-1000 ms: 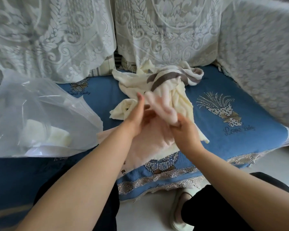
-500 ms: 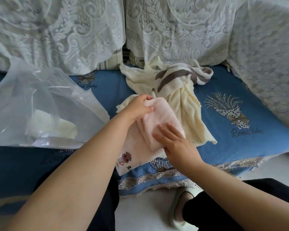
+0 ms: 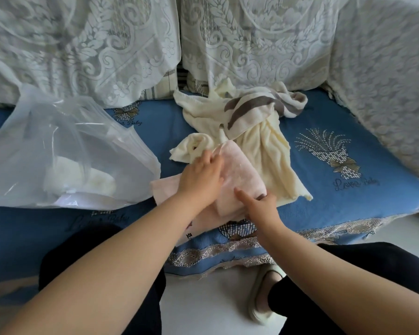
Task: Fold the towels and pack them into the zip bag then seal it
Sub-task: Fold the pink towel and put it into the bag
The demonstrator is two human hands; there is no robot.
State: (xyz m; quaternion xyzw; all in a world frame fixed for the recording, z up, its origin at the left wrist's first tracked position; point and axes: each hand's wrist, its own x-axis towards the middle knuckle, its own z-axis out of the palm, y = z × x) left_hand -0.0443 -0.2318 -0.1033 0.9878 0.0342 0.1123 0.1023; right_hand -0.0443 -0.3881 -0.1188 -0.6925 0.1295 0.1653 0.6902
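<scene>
Pressing the pink towel (image 3: 240,172) flat, left hand (image 3: 201,177) fingers straight; right hand (image 3: 261,204) pinches its near edge. Crease evenly before folding again.

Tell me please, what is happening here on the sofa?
A person is folding a pink towel on the blue sofa cover. The left hand presses the towel flat, and the right hand holds its near edge. A zip bag lies open at the left with one folded towel already inside. A pile of cream and striped towels waits behind, not yet folded.
</scene>
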